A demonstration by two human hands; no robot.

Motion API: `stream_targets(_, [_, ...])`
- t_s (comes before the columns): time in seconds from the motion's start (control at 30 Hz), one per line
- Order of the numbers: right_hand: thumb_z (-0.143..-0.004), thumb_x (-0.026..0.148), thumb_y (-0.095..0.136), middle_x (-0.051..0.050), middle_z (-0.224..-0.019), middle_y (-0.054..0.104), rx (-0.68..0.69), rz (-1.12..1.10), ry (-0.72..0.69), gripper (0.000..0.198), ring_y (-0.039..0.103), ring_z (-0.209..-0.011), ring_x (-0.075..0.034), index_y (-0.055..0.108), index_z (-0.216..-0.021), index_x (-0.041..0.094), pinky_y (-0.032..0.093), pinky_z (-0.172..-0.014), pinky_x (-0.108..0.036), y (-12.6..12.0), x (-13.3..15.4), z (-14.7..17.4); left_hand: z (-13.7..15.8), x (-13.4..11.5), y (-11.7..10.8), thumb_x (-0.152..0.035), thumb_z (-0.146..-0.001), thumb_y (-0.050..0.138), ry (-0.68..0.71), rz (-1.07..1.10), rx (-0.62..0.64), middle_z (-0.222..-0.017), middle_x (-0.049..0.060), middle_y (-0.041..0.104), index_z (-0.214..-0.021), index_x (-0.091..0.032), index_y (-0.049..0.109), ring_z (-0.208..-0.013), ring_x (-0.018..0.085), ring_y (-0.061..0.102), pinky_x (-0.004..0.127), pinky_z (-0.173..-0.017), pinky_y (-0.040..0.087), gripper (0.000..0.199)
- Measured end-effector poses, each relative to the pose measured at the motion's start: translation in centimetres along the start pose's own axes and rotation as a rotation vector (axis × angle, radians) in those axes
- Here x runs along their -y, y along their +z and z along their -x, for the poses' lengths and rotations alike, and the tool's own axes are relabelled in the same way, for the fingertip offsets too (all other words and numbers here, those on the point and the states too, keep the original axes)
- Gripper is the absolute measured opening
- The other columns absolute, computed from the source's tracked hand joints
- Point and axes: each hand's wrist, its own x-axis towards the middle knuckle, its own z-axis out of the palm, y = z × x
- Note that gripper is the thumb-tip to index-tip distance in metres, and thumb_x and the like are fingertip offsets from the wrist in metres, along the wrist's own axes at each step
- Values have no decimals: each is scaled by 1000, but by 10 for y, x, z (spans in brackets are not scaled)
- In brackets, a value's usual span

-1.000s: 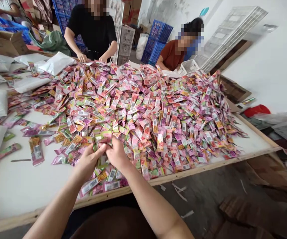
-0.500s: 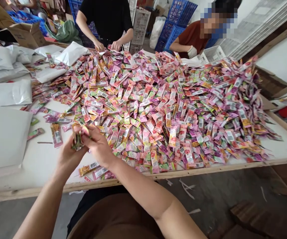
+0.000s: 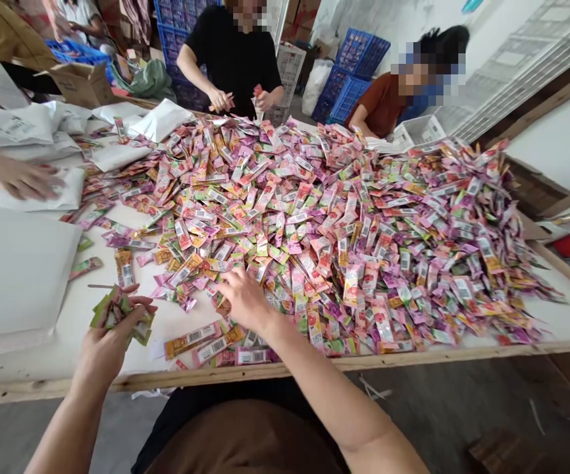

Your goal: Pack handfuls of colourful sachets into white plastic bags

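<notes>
My left hand point(image 3: 112, 339) is closed round a small bundle of stick sachets point(image 3: 101, 309), mostly green at their ends, held above the white table near its front edge. To the right, my right hand point(image 3: 248, 299) is at the near left edge of a large heap of sachets point(image 3: 314, 217). Its fingers are apart and bent a little, touching or just over the sachets; I see nothing held in them. The heap's sachets are pink, purple, green and orange, many with barcodes. Some loose sachets point(image 3: 193, 339) lie just below my right hand.
A white sheet or box point(image 3: 18, 270) occupies the table's left side, with white bags point(image 3: 13, 125) behind. Another person's hand point(image 3: 23, 178) rests on a bag there. Two people stand across the table, one in black holding sachets. Blue crates point(image 3: 361, 52) are stacked beyond.
My hands have separated: the left moved left and down with the bundle, the right moved right to the heap. Another person's hand has appeared on the bag at left.
</notes>
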Motion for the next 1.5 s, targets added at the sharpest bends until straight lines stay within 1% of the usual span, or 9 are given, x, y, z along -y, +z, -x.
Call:
stream_targets(0.2, [-91,2,47,-9,-95,66,-31,30,-18,21,58,-95,-21,62,-99,15,46,-88,-36,-1,-27,-23,-9,8,-10,-48,-65,79,-129,-119,-77,-64,-5,58,-81,-22,60,-54,14,56,25,-52,47,35])
stream_targets(0.4, [-80,17,74,-7,-86,63,-95,45,268,15,59,-83,-22,60,-83,17,46,-75,-33,9,-23,-85,-65,-23,62,-39,-50,82,28,-370,4,-50,-3,50,-59,-21,59,-60,20,54,30,-58,41,30])
stream_targets(0.57, [-96,23,53,-6,-89,62,-284,-145,393,7,59,-79,-18,58,-92,18,47,-72,-31,-18,-23,-65,-93,-43,84,-37,-50,81,72,-363,17,-52,-3,51,-60,-21,62,-64,21,55,29,-60,40,26])
stream_targets(0.73, [-86,13,63,0,-80,66,470,-223,-8,11,58,-63,-14,60,-94,19,42,-58,-25,-8,17,-7,-75,-62,44,-39,-63,78,-18,5,-39,-86,1,70,-96,-18,69,-71,15,63,26,-66,51,41])
stream_targets(0.8, [-77,10,68,-4,-86,68,567,-30,-131,24,62,-73,-18,62,-100,18,42,-60,-26,8,30,6,-59,-63,23,-35,-60,83,-100,139,-30,-82,2,69,-94,-15,68,-67,16,63,28,-63,54,42])
stream_targets(1.03, [-77,18,65,-4,-77,69,448,-44,-33,2,63,-72,-20,66,-78,17,41,-60,-27,30,41,-3,4,-33,-27,-29,-56,89,-229,181,83,-60,-3,58,-78,-17,63,-51,15,56,27,-43,52,37])
stream_targets(1.23, [-80,31,66,2,-80,65,-22,-1051,200,14,62,-76,-16,66,-86,19,49,-70,-27,31,45,-3,37,-23,15,-36,-57,87,-163,162,204,-82,2,69,-96,-19,70,-73,22,65,35,-64,59,45])
stream_targets(1.37, [-71,19,70,-1,-90,65,-300,-974,319,15,61,-85,-19,68,-86,19,50,-80,-31,57,49,13,35,-6,41,-41,-60,83,53,-123,384,-94,5,74,-97,-21,71,-96,30,67,39,-89,54,43])
stream_targets(1.5, [-70,19,73,0,-83,65,-298,-933,513,18,59,-78,-18,67,-87,20,51,-75,-31,81,53,26,31,24,40,-47,-60,82,15,-297,537,-91,2,75,-114,-23,65,-81,27,68,35,-75,55,61])
